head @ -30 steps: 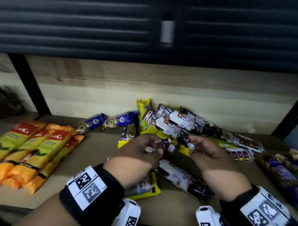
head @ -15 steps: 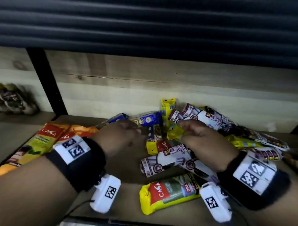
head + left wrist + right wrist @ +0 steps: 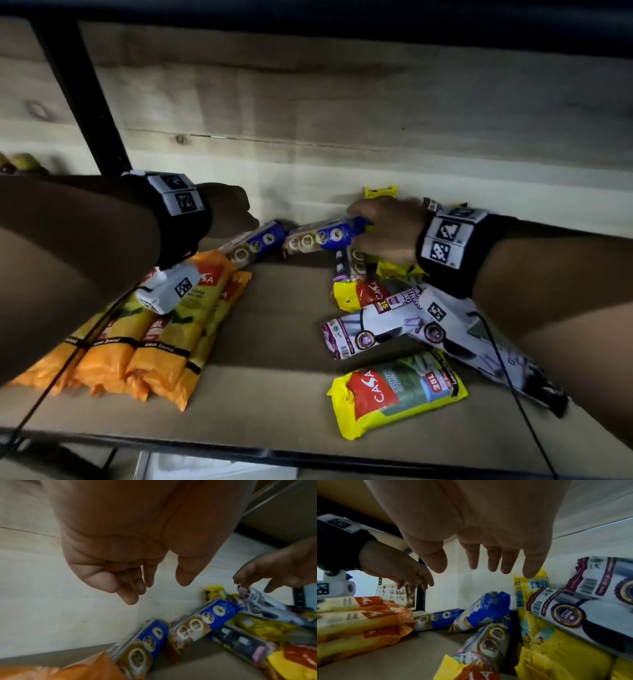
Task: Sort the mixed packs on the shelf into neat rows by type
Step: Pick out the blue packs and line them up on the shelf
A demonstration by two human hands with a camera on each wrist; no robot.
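Two blue packs lie end to end against the back board, the left blue pack (image 3: 260,240) (image 3: 149,639) (image 3: 440,616) and the right blue pack (image 3: 322,236) (image 3: 205,618) (image 3: 484,608). My left hand (image 3: 233,212) (image 3: 154,591) hovers just above the left one, fingers relaxed and holding nothing. My right hand (image 3: 376,229) (image 3: 479,572) reaches over the far end of the right one with straight fingers; no grip shows. To the left, orange-and-yellow packs (image 3: 154,342) lie in a row. White drawstring-bag packs (image 3: 376,325) and yellow packs (image 3: 397,390) lie mixed on the right.
The wooden shelf (image 3: 274,342) has bare board between the orange row and the mixed pile. A pale plank back wall (image 3: 342,164) stands close behind the hands. A black upright post (image 3: 89,102) stands at the left. Wrist-camera cables hang past the shelf's front edge.
Both hands left the white pack in the pile and reached back to the blue packs by the wall. The white pack now lies on the shelf. My head moved closer.
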